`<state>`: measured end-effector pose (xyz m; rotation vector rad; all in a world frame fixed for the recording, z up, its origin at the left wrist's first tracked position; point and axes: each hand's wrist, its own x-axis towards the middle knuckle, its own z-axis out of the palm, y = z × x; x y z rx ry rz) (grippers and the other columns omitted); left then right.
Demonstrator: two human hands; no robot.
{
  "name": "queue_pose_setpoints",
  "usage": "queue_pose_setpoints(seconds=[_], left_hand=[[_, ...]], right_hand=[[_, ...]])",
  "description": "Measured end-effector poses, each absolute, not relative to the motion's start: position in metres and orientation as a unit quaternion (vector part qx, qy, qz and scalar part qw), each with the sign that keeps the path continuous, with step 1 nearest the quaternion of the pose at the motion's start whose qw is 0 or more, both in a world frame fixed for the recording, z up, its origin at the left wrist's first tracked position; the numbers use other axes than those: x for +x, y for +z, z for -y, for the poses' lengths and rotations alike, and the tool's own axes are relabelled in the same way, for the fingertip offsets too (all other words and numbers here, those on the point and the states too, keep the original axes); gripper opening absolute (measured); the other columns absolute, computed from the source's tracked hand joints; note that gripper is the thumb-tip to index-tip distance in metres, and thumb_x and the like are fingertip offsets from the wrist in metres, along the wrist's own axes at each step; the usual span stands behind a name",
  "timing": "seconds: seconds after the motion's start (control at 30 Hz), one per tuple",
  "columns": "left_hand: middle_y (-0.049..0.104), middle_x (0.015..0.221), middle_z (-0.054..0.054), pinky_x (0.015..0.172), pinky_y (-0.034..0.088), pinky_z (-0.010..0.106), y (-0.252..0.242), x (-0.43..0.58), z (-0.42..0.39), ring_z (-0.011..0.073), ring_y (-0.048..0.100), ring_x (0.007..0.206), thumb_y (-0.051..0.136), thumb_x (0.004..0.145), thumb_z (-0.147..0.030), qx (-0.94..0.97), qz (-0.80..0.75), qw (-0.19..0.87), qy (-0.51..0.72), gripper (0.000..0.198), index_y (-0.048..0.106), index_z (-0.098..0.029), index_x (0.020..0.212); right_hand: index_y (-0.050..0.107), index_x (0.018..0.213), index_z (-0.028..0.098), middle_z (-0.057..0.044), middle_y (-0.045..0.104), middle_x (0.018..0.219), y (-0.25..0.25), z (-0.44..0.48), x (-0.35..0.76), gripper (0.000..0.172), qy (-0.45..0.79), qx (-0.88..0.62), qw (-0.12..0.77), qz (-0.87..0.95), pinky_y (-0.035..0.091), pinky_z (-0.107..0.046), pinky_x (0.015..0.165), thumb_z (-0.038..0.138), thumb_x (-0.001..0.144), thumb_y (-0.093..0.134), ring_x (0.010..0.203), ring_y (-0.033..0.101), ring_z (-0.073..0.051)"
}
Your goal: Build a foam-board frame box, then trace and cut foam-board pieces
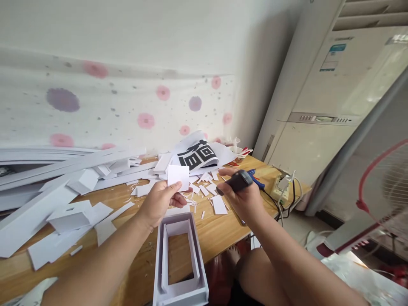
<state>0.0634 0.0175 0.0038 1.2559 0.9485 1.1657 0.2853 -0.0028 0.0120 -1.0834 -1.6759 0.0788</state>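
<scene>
Between the thumb and fingers of my left hand (pixel 165 199) is a small, near-square piece of white board (pixel 179 176), held up over the table. My right hand (pixel 244 193) is closed around a thick black handheld tool (pixel 237 182); its exact kind cannot be made out. The two hands are apart, and the tool does not touch the board. Below them, at the table's near edge, lies a rectangular white board frame (pixel 159 259) with an inner frame set inside it. White offcuts (pixel 219 205) and thin slivers are scattered beyond it.
Long white board strips and folded pieces (pixel 35 212) pile up on the left of the wooden table (pixel 219 233). A sheet with large black characters (pixel 199 153) lies at the back. Blue-handled pliers (pixel 257 180) and a power strip (pixel 280 189) with cables sit right. A fan (pixel 395 178) stands beyond.
</scene>
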Motion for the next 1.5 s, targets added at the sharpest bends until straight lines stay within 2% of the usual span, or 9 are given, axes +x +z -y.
queue_pose_setpoints(seconds=[0.23, 0.4, 0.5, 0.6, 0.73, 0.93, 1.2, 1.37, 1.5], left_hand=[[0.062, 0.05, 0.001, 0.04, 0.041, 0.021, 0.002, 0.062, -0.018, 0.0108, 0.051, 0.04, 0.073, 0.062, -0.053, 0.531, -0.407, 0.578, 0.468, 0.042, 0.059, -0.015, 0.074], [0.07, 0.067, 0.006, 0.045, 0.047, 0.023, 0.007, 0.059, -0.021, 0.0164, 0.064, 0.054, 0.076, 0.061, -0.045, 0.52, -0.431, 0.591, 0.441, 0.04, 0.063, -0.013, 0.081], [0.074, 0.089, 0.011, 0.056, 0.055, 0.029, 0.011, 0.057, -0.022, 0.0225, 0.071, 0.07, 0.076, 0.062, -0.04, 0.511, -0.435, 0.604, 0.43, 0.046, 0.065, -0.012, 0.096], [0.074, 0.087, 0.012, 0.059, 0.056, 0.03, 0.014, 0.055, -0.023, 0.0213, 0.071, 0.068, 0.073, 0.064, -0.04, 0.521, -0.438, 0.6, 0.421, 0.048, 0.065, -0.011, 0.1], [0.073, 0.076, 0.005, 0.056, 0.055, 0.027, 0.012, 0.053, -0.028, 0.0193, 0.069, 0.066, 0.076, 0.058, -0.035, 0.531, -0.467, 0.559, 0.432, 0.047, 0.064, -0.013, 0.098], [0.063, 0.06, -0.006, 0.046, 0.049, 0.021, 0.004, 0.046, -0.026, 0.0112, 0.059, 0.049, 0.078, 0.051, -0.026, 0.502, -0.485, 0.534, 0.478, 0.036, 0.058, -0.019, 0.079], [0.055, 0.047, -0.006, 0.035, 0.035, 0.018, -0.005, 0.045, -0.012, 0.0084, 0.049, 0.039, 0.077, 0.052, -0.032, 0.493, -0.487, 0.523, 0.496, 0.028, 0.056, -0.018, 0.063], [0.061, 0.057, -0.002, 0.037, 0.039, 0.02, -0.01, 0.05, -0.006, 0.0102, 0.052, 0.044, 0.081, 0.055, -0.04, 0.498, -0.473, 0.514, 0.514, 0.038, 0.064, -0.017, 0.079], [0.063, 0.065, 0.0, 0.038, 0.04, 0.02, -0.015, 0.051, -0.005, 0.0106, 0.052, 0.048, 0.079, 0.061, -0.045, 0.505, -0.459, 0.507, 0.526, 0.043, 0.065, -0.015, 0.088]], right_hand=[[0.059, 0.104, 0.026, -0.01, 0.06, 0.123, 0.006, 0.011, 0.273, 0.021, 0.18, -0.329, 0.596, 0.71, 0.054, -0.039, 0.09, 0.041, 0.09, 0.061, 0.1, 0.066, -0.02], [0.052, 0.129, 0.027, -0.013, 0.032, 0.155, 0.013, 0.018, 0.278, 0.081, 0.323, -0.258, 0.535, 0.737, 0.042, -0.045, 0.108, 0.068, 0.063, 0.076, 0.135, 0.044, -0.031], [0.053, 0.132, 0.026, -0.013, 0.032, 0.156, 0.017, 0.021, 0.278, 0.095, 0.428, -0.204, 0.523, 0.709, 0.041, -0.046, 0.109, 0.083, 0.057, 0.065, 0.137, 0.043, -0.032], [0.063, 0.118, 0.025, -0.012, 0.047, 0.147, 0.016, 0.02, 0.269, 0.073, 0.444, -0.216, 0.53, 0.69, 0.043, -0.046, 0.106, 0.073, 0.065, 0.07, 0.131, 0.049, -0.029], [0.068, 0.083, 0.02, -0.008, 0.067, 0.12, 0.007, 0.015, 0.251, 0.005, 0.343, -0.3, 0.519, 0.723, 0.046, -0.037, 0.101, 0.017, 0.079, 0.067, 0.115, 0.062, -0.019], [0.059, 0.068, 0.018, -0.01, 0.07, 0.11, 0.008, 0.023, 0.242, 0.028, 0.272, -0.218, 0.419, 0.839, 0.052, -0.029, 0.089, -0.005, 0.076, 0.044, 0.102, 0.066, -0.015], [0.044, 0.065, 0.021, -0.008, 0.062, 0.103, 0.017, 0.029, 0.25, 0.027, 0.3, -0.163, 0.384, 0.858, 0.052, -0.028, 0.086, 0.0, 0.082, 0.048, 0.099, 0.061, -0.013], [0.048, 0.084, 0.021, -0.01, 0.046, 0.128, 0.01, 0.026, 0.261, 0.016, 0.396, -0.229, 0.428, 0.78, 0.057, -0.026, 0.068, 0.014, 0.081, 0.062, 0.089, 0.064, -0.012], [0.041, 0.126, 0.029, -0.012, 0.035, 0.148, 0.004, 0.016, 0.266, 0.063, 0.479, -0.307, 0.444, 0.692, 0.056, -0.024, 0.057, 0.02, 0.072, 0.071, 0.074, 0.065, -0.01]])
